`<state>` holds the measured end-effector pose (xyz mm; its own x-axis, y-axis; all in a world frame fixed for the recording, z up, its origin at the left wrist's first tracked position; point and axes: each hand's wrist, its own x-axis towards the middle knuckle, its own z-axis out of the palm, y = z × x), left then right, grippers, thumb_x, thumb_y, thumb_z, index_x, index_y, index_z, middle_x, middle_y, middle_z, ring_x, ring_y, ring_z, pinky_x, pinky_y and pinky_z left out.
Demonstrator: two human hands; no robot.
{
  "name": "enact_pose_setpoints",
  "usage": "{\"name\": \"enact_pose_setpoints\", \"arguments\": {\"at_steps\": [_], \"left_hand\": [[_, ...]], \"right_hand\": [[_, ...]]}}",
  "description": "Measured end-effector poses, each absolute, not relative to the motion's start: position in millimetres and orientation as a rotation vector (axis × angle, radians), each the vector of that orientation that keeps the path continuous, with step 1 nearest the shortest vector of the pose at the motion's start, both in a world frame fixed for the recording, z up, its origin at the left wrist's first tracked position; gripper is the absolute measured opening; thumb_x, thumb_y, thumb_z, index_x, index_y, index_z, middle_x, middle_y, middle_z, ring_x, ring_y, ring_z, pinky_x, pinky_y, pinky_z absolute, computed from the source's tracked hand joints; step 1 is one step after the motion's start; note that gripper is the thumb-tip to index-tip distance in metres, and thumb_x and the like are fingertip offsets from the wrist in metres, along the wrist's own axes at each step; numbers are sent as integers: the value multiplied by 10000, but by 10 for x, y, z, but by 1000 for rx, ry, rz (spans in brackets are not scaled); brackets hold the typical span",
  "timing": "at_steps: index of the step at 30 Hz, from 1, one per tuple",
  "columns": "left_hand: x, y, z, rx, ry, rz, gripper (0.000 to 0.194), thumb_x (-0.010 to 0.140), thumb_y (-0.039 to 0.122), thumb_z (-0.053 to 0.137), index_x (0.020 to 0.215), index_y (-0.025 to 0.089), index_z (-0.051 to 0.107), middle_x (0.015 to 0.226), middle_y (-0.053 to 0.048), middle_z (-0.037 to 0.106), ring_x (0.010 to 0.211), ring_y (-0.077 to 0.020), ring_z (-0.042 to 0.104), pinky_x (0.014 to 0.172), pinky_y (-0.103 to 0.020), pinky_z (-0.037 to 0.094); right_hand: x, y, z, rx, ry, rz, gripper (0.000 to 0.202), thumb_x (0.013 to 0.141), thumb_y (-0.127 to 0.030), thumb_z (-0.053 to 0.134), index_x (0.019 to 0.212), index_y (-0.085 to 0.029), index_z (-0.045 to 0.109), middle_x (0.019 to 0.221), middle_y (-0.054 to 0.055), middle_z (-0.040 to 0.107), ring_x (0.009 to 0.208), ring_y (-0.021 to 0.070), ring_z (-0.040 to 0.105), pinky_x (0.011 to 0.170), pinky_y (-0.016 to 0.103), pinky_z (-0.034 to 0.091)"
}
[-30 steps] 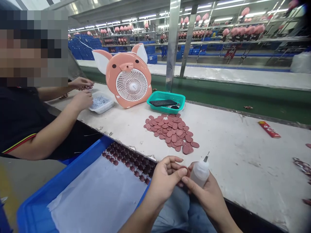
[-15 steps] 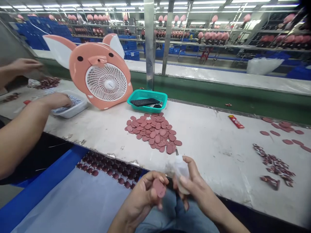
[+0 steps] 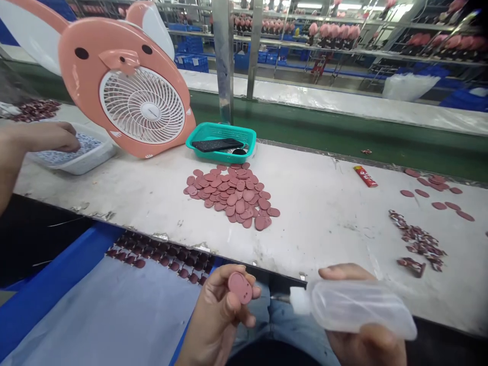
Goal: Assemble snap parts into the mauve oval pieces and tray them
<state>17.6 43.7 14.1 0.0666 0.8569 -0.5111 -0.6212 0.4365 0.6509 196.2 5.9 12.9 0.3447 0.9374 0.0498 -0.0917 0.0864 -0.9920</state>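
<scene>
Between the thumb and fingers of my left hand [image 3: 219, 310] is a dusky-pink oval disc [image 3: 240, 287] with small holes near its lower edge. My right hand [image 3: 362, 315] grips a translucent squeeze bottle [image 3: 358, 307] lying nearly level. Its white cap [image 3: 300, 300] and thin metal tip [image 3: 280, 298] point left toward the disc, apart from it. Beyond my hands, a pile of similar discs [image 3: 232, 195] lies on the white table [image 3: 312, 223].
A pink animal-shaped fan [image 3: 150, 109] and a green basket [image 3: 223, 133] stand behind the pile. At left, a co-worker's hand [image 3: 49, 137] reaches into a white tray [image 3: 95, 157]. Small dark-red parts [image 3: 419, 244] lie right. A blue bin [image 3: 87, 249] holds rows of discs.
The bottle has swung from upright to nearly level, its tip now pointing left at the disc. My left hand has turned the disc's holed face toward me. The view has shifted.
</scene>
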Motion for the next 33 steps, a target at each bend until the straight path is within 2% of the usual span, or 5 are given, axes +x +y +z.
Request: {"name": "enact_pose_setpoints", "arguments": {"at_steps": [4,7,11,22,33], "left_hand": [[159,423,157,301,1036,1135,496,386,495,980,774,239,808,720,-9,763,644,-167,724,408,-153,488],[150,427,165,302,1035,1135,486,375,476,987,762,241,812,711,-9,762,639,-168,723,408,-152,492],[148,428,159,297,1023,1131,475,379,464,989,763,247,815,712,-5,765,635,-162,717,418,-152,502],[127,408,148,294,1026,1161,473,402,440,992,784,223,817,710,-20,768,633,-172,725,431,-154,516],[132,418,179,304,1043,1187,464,375,447,992,748,230,822,708,-9,758,623,-172,721,416,-152,521]], "right_hand": [[1788,3,175,-1178,-967,884,411,854,-669,638,1094,-336,657,676,17,618,514,189,520,481,319,379],[1769,15,204,-1176,-975,910,410,840,-653,664,1060,-307,685,625,16,586,483,185,490,468,326,360],[1779,42,195,-1173,-902,1000,431,783,-660,721,992,-283,715,630,22,617,481,183,528,460,328,403],[1796,111,192,-1013,-1062,978,306,869,-494,715,1109,-305,722,684,-1,685,486,135,586,441,236,466],[1751,95,250,-1063,-966,985,316,845,-532,732,1093,-336,735,685,-2,645,526,138,561,481,258,438]]}}
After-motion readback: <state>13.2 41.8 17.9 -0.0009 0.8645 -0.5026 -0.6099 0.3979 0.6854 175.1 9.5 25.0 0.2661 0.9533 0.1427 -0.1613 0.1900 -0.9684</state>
